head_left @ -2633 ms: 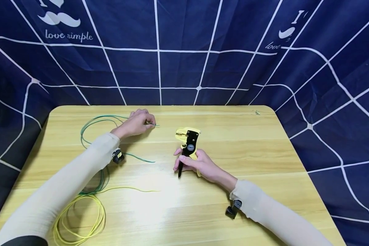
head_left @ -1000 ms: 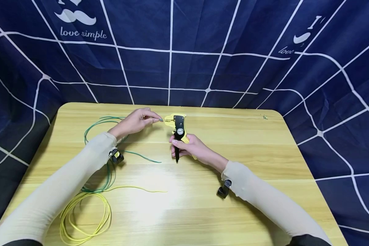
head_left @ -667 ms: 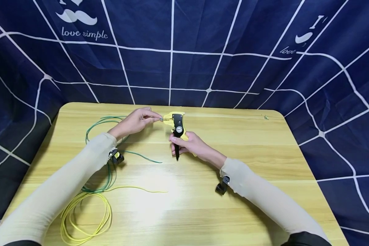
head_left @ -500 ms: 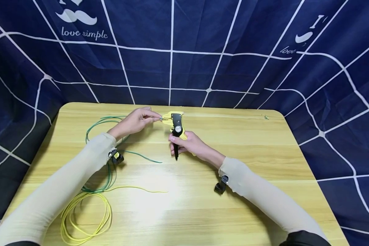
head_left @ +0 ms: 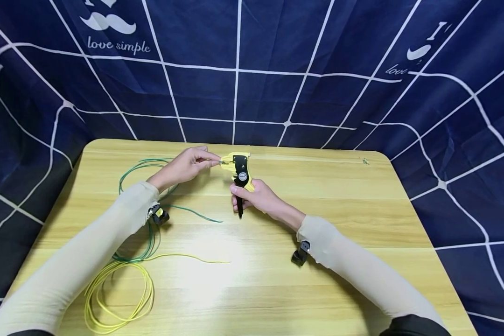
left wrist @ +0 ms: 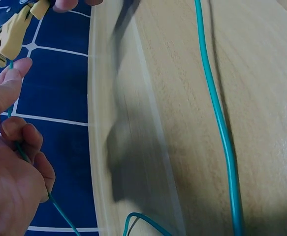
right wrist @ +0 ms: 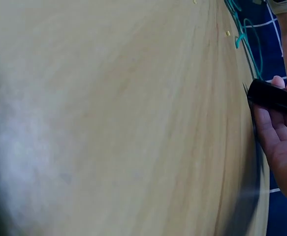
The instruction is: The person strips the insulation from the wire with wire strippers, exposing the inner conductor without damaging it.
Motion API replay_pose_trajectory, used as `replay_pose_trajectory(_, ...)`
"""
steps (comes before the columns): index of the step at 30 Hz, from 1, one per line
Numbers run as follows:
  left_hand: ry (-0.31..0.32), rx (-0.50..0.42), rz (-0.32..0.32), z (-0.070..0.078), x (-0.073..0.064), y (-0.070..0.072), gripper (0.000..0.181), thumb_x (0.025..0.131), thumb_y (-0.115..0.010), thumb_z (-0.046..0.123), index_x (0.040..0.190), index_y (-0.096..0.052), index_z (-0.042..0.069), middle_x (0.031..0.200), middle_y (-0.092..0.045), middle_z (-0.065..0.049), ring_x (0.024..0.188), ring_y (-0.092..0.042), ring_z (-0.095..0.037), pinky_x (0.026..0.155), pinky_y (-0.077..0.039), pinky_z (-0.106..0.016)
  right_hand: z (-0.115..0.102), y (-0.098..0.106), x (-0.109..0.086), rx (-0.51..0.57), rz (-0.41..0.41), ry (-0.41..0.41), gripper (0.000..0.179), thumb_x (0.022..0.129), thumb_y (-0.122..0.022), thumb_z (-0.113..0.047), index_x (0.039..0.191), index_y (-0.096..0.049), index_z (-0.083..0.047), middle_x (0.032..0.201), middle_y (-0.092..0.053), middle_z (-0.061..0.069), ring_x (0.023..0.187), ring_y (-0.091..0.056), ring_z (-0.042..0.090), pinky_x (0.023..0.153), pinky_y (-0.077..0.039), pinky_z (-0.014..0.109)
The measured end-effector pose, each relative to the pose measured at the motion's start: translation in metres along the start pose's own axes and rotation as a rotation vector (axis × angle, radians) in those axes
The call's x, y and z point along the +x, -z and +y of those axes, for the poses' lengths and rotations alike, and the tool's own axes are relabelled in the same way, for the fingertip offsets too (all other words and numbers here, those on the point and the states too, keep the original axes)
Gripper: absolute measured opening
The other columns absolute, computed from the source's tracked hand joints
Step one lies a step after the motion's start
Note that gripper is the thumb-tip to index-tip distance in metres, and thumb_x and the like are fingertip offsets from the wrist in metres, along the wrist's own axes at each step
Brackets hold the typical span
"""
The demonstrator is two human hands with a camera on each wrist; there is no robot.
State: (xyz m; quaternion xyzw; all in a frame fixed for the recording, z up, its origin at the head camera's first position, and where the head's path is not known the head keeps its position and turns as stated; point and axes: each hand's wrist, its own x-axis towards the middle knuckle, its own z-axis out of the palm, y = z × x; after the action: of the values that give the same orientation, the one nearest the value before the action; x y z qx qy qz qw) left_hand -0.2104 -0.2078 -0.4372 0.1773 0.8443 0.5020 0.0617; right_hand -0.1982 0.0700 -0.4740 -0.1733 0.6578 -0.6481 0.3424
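Note:
In the head view my left hand point(head_left: 185, 165) pinches a green wire point(left wrist: 62, 214) between thumb and forefinger, close to its end. The left wrist view shows the wire running back through the curled fingers. Its tip goes into the yellow jaws of a wire stripper point(head_left: 241, 169), a black and yellow tool held above the table. My right hand point(head_left: 260, 197) grips the stripper's handles, with the head pointing left toward the left hand. How deep the wire sits in the jaws is hidden. A black handle point(right wrist: 273, 97) lies across the right fingers in the right wrist view.
More green wire loops across the left of the wooden table point(head_left: 327, 210), one free end point(head_left: 197, 214) pointing right. Below lies a coiled yellow wire point(head_left: 185, 255). Small scraps point(head_left: 365, 161) lie near the back right corner. A blue curtain point(head_left: 201, 93) stands behind.
The right hand has carried the stripper up and left until its jaws meet the wire tip. The left hand moved slightly right earlier, then stayed almost still. The view shifted slightly.

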Motion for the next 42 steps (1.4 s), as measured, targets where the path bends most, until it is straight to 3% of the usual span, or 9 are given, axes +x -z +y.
replay_pose_trajectory(5, -0.014, 0.001, -0.010, 0.000, -0.001, 0.000, 0.023, 0.108, -0.068, 0.003, 0.127, -0.078, -0.002, 0.093, -0.055, -0.010, 0.085, -0.046, -0.024, 0.073, -0.042, -0.029, 0.002, -0.001, 0.000, -0.020, -0.002, 0.011, 0.037, 0.113, -0.063, -0.018, 0.124, -0.059, 0.017, 0.087, -0.070, 0.015, 0.073, -0.072, 0.023, 0.075, -0.063, 0.040)
replay_pose_trajectory(13, 0.006, -0.014, -0.016, 0.003, -0.003, 0.003, 0.023, 0.109, -0.067, 0.005, 0.128, -0.079, -0.001, 0.094, -0.054, -0.009, 0.085, -0.045, -0.024, 0.073, -0.041, -0.030, 0.004, -0.003, 0.001, -0.042, 0.018, 0.041, 0.029, 0.112, -0.066, -0.025, 0.101, -0.065, 0.001, 0.081, -0.068, 0.013, 0.069, -0.069, 0.024, 0.068, -0.060, 0.037)
replay_pose_trajectory(18, 0.013, -0.015, -0.017, 0.004, -0.003, 0.003, 0.022, 0.109, -0.068, 0.006, 0.126, -0.080, -0.001, 0.094, -0.054, -0.011, 0.086, -0.045, -0.025, 0.073, -0.041, -0.031, 0.005, -0.006, 0.001, -0.026, 0.042, 0.046, 0.031, 0.112, -0.067, -0.025, 0.103, -0.064, 0.004, 0.079, -0.068, 0.013, 0.067, -0.068, 0.023, 0.066, -0.059, 0.035)
replay_pose_trajectory(21, 0.015, -0.008, -0.010, 0.004, -0.003, 0.003, 0.022, 0.109, -0.068, 0.008, 0.126, -0.080, 0.000, 0.105, -0.067, -0.015, 0.091, -0.048, -0.022, 0.078, -0.043, -0.030, 0.006, -0.007, 0.001, -0.025, 0.060, 0.049, 0.031, 0.111, -0.067, -0.026, 0.103, -0.063, 0.003, 0.078, -0.067, 0.014, 0.066, -0.068, 0.023, 0.064, -0.058, 0.034)
replay_pose_trajectory(25, 0.007, -0.001, 0.002, 0.003, -0.002, 0.002, 0.022, 0.108, -0.069, 0.007, 0.126, -0.079, -0.002, 0.108, -0.070, -0.015, 0.091, -0.048, -0.022, 0.078, -0.043, -0.028, 0.007, -0.008, 0.002, -0.029, 0.066, 0.061, 0.031, 0.111, -0.068, -0.028, 0.099, -0.064, 0.000, 0.077, -0.067, 0.013, 0.065, -0.068, 0.022, 0.063, -0.056, 0.033)
replay_pose_trajectory(30, -0.013, 0.008, 0.006, 0.003, -0.002, 0.001, 0.021, 0.108, -0.069, 0.005, 0.124, -0.080, -0.003, 0.093, -0.060, -0.011, 0.085, -0.046, -0.024, 0.073, -0.041, -0.029, 0.011, -0.007, 0.003, -0.050, 0.058, 0.075, 0.039, 0.111, -0.068, -0.033, 0.096, -0.064, 0.003, 0.075, -0.067, 0.009, 0.065, -0.068, 0.022, 0.061, -0.054, 0.031)
replay_pose_trajectory(36, -0.018, 0.018, 0.010, 0.003, -0.001, 0.000, 0.022, 0.108, -0.069, 0.005, 0.124, -0.079, -0.004, 0.094, -0.062, -0.014, 0.086, -0.047, -0.024, 0.074, -0.041, -0.029, 0.012, -0.008, 0.003, -0.047, 0.063, 0.091, 0.041, 0.110, -0.068, -0.034, 0.097, -0.063, 0.004, 0.074, -0.067, 0.008, 0.064, -0.067, 0.022, 0.062, -0.055, 0.032)
replay_pose_trajectory(42, -0.018, 0.025, 0.020, 0.003, -0.002, 0.000, 0.021, 0.108, -0.069, 0.005, 0.124, -0.079, -0.005, 0.090, -0.059, -0.010, 0.084, -0.046, -0.024, 0.072, -0.040, -0.028, 0.013, -0.009, 0.004, -0.039, 0.083, 0.082, 0.039, 0.109, -0.070, -0.034, 0.096, -0.062, 0.001, 0.072, -0.065, 0.008, 0.061, -0.065, 0.022, 0.063, -0.057, 0.034)
